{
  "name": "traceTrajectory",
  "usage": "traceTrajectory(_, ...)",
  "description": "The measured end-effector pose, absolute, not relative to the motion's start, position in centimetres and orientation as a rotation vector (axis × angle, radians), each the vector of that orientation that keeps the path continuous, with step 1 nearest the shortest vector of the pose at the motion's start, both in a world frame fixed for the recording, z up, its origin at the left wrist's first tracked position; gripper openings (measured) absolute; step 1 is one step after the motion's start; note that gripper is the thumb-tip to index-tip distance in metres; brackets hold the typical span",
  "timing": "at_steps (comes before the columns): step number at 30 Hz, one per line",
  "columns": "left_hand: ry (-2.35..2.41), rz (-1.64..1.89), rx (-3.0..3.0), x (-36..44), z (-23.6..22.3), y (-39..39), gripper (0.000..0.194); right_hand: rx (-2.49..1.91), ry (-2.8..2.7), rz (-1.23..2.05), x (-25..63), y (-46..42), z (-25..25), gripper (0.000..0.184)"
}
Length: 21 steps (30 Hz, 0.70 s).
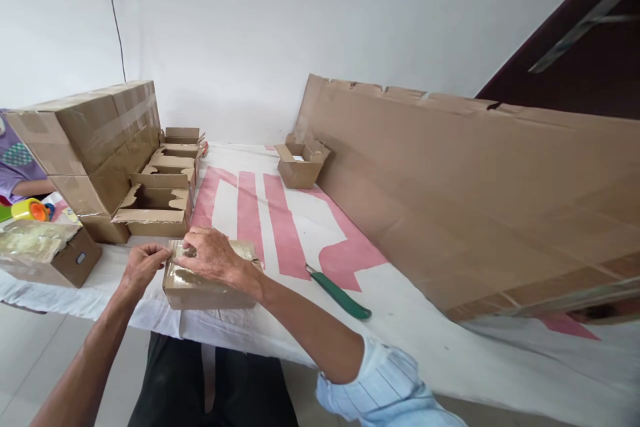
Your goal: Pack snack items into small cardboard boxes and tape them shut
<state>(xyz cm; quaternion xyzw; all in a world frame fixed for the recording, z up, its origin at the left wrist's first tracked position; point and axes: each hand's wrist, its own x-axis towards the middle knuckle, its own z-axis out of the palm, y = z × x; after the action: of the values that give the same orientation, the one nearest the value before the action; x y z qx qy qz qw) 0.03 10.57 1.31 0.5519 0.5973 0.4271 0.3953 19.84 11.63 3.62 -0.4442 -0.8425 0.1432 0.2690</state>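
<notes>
A small cardboard box (210,299) lies near the table's front edge, its top covered with shiny clear packing tape (243,250). At the box's left end, my left hand (143,267) is closed in a pinch. What sits between those fingertips is too small to make out. My right hand (213,257) rests over the taped top, thumb and bent fingers apart, their tips near the left edge. To the right of the box lies a green-handled cutting tool (343,297) with a short metal tip.
Closed boxes (93,137) are stacked at the left, beside several open boxes (157,203). Another taped box (47,253) stands at the front left. An open box (301,167) sits farther back. A large cardboard sheet (465,200) leans along the right. Someone's arm (35,187) shows far left.
</notes>
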Motion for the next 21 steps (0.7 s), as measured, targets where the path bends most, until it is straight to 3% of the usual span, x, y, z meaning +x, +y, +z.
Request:
traceTrajectory(11, 1.352, 1.158, 1.334, -0.1, 0.7, 9.1, 0.031, -1.233, -2.247, 0.379, 17.5, 11.6, 2.3, 0.022)
traceTrajectory(21, 1.375, 1.155, 1.719, -1.1, -0.4, 8.5, 0.021, -1.060, -1.909, 0.570, 18.0, 11.7, 0.2, 0.025)
